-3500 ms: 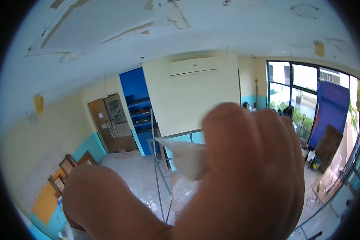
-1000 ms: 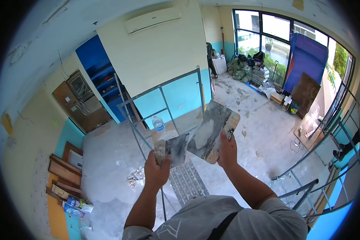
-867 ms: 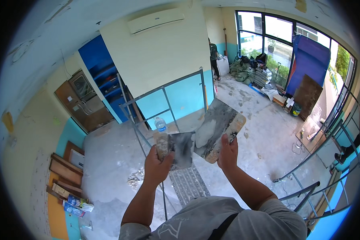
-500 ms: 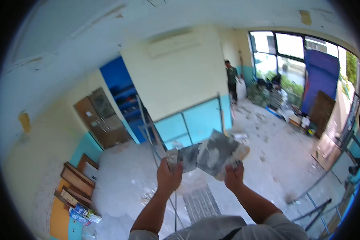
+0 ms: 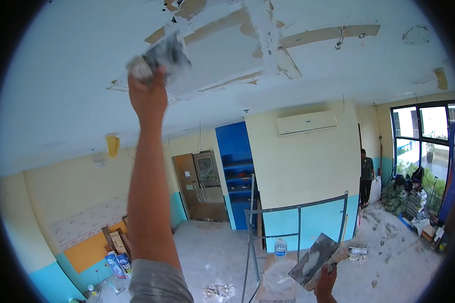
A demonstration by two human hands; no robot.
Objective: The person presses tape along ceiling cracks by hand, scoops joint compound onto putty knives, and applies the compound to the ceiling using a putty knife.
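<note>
My left hand (image 5: 147, 96) is stretched up toward the white ceiling (image 5: 222, 43), closed round the pale, crusted handle of a wide putty knife (image 5: 171, 54). The grey blade is blurred, and I cannot tell whether it touches the ceiling. Patches of filler and brown strips mark the ceiling beside it. Low at the right, my right hand (image 5: 325, 285) grips a second broad putty knife (image 5: 314, 260) by its end. White paste is smeared over that tilted dark blade.
A grey metal frame (image 5: 299, 206) stands ahead, with a plastic water bottle (image 5: 280, 247) on a board near it. Boards (image 5: 117, 242) lean at the left wall. Another person (image 5: 367, 177) stands far right, near piled sacks (image 5: 414, 199). Debris (image 5: 219, 291) lies on the floor.
My left hand has risen from chest height to the ceiling with its putty knife, away from the other one. My right hand keeps its knife low. The view has tilted upward.
</note>
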